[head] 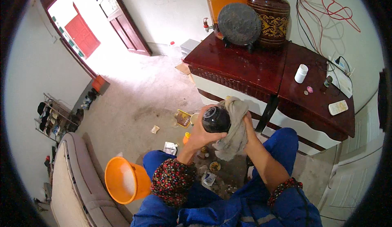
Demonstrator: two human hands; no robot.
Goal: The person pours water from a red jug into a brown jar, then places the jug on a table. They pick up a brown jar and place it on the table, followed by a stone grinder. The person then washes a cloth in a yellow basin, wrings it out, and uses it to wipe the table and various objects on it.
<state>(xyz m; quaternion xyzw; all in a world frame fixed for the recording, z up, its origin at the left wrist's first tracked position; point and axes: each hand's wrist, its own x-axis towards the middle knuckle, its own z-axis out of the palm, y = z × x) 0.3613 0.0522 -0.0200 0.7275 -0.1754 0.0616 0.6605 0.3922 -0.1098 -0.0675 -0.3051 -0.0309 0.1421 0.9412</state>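
Observation:
My left hand (199, 132) grips a dark, glossy rounded vessel (216, 119), its round base facing up toward the camera. A grey-beige cloth (234, 129) lies against the vessel's right side, with my right hand (248, 124) holding it from the right; part of that hand is hidden behind the cloth. Below the hands, on the floor, stand a small open tin or jar (215, 166) and a white packet (209, 178). An orange bottle top (186, 138) shows just left of my left wrist.
An orange bucket (119, 181) with whitish contents stands left of my knee, beside a sofa (88, 184). To the right, a dark red cabinet (239, 64) bears large jars, a round dark plaque (239, 24) and a white bottle (301, 73). A yellow tray (183, 118) lies on the floor ahead.

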